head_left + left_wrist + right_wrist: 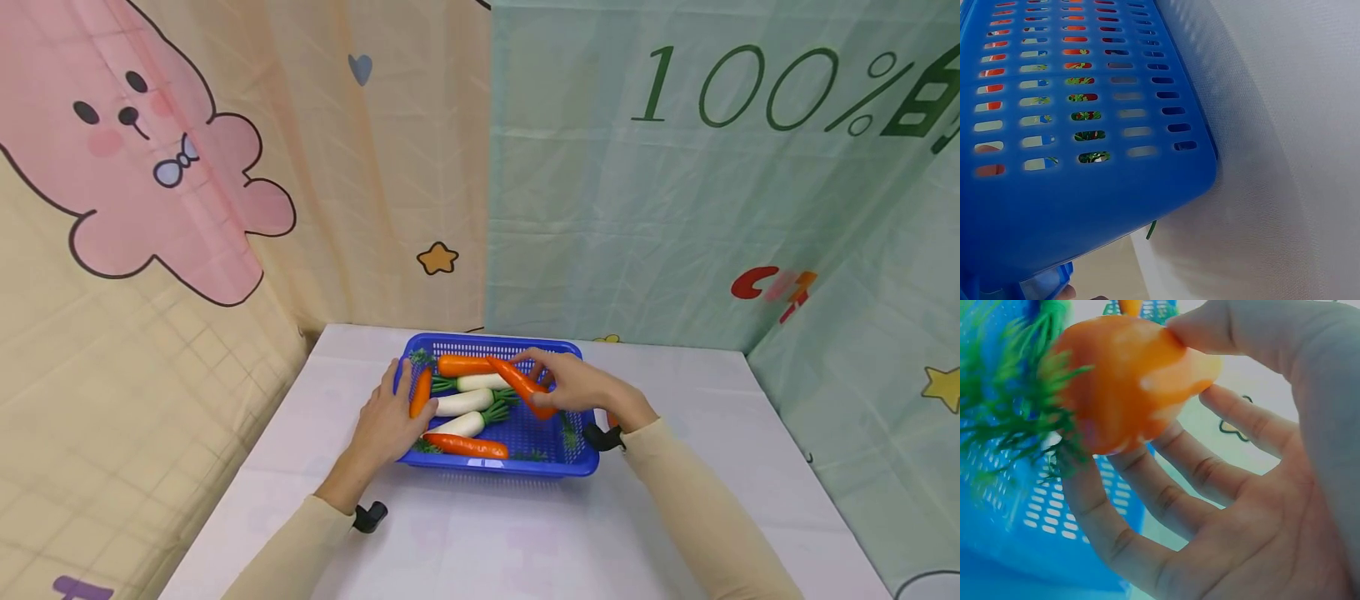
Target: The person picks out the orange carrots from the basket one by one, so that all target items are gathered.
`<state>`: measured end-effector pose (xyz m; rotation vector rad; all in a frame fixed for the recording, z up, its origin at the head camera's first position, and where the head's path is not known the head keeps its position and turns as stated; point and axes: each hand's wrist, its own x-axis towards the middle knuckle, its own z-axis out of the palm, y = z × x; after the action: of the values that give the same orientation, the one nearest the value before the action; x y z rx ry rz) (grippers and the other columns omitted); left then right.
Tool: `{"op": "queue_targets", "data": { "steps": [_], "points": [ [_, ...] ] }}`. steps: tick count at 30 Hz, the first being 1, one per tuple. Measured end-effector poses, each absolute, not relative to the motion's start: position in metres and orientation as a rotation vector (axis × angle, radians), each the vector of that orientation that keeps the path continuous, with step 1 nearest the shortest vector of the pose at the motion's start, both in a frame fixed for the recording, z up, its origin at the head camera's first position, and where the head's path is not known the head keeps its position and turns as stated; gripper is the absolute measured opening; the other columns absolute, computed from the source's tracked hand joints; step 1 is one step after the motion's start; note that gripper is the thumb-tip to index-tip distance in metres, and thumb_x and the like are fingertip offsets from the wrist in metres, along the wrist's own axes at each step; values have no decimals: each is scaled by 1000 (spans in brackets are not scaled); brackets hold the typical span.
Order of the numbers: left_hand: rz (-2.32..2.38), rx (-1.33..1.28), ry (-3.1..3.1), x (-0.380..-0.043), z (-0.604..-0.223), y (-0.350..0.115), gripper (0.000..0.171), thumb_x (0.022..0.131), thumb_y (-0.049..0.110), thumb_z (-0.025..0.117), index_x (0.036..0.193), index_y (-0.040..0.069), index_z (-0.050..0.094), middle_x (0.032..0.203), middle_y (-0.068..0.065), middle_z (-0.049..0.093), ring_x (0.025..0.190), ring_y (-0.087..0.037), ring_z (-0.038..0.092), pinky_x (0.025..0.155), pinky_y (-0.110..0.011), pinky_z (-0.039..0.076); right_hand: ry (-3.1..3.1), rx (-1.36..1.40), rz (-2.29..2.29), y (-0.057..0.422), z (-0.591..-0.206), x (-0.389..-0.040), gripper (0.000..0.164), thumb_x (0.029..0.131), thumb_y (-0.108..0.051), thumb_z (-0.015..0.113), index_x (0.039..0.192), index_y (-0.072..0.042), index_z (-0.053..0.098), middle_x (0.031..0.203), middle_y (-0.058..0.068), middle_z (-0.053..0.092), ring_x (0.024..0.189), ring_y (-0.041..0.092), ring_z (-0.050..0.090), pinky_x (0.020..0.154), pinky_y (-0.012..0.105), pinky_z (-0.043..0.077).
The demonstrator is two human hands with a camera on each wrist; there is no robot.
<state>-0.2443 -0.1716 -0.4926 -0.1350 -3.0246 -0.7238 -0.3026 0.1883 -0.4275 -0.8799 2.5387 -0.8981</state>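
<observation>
A blue plastic basket (525, 467) with slotted walls stands on the table. My right hand (573, 383) holds an orange carrot (517, 385) by its thick end, tilted above the basket's right half. In the right wrist view, thumb and fingers surround this carrot (1119, 381), its green leaves hanging to the left. At the basket's left rim, my left hand (386, 421) grips the edge, thumb towards the inside. Several carrots, one along the front (468, 447), lie in the basket with white radishes (465, 403). The left wrist view mostly shows the slotted wall (1085, 200), with fingertips barely visible.
A white-covered table (480, 542) extends around the basket. Partly hidden behind my right wrist, an orange object (612, 419) lies just right of the basket. Patterned curtains (600, 208) hang behind the table and along both sides.
</observation>
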Motion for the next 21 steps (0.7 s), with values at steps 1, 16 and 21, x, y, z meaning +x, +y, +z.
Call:
{"op": "queue_targets", "data": {
  "steps": [1,16,21],
  "points": [
    [-725,-133,-3024,-244,-492,-171,102,116,60,59,187,4,11,195,-28,7,170,-62,37,138,-82,33,2537,-869,-917,191,-426,-303,68,108,-18,78,172,-25,54,132,13,74,116,26,81,88,41,74],
    [-724,-122,-3033,-244,-493,-172,101,116,59,59,187,6,10,196,-28,7,170,-62,37,138,-82,33,2641,-717,-970,226,-419,-303,64,111,-27,74,172,-23,54,138,15,75,124,32,77,96,46,73],
    [-734,-109,-3037,-244,-492,-171,101,116,59,60,188,8,11,196,-27,7,171,-61,37,138,-82,32,2624,-696,-1035,239,-417,-301,64,111,-23,71,172,-23,54,141,18,74,124,33,74,92,44,73]
  ]
}}
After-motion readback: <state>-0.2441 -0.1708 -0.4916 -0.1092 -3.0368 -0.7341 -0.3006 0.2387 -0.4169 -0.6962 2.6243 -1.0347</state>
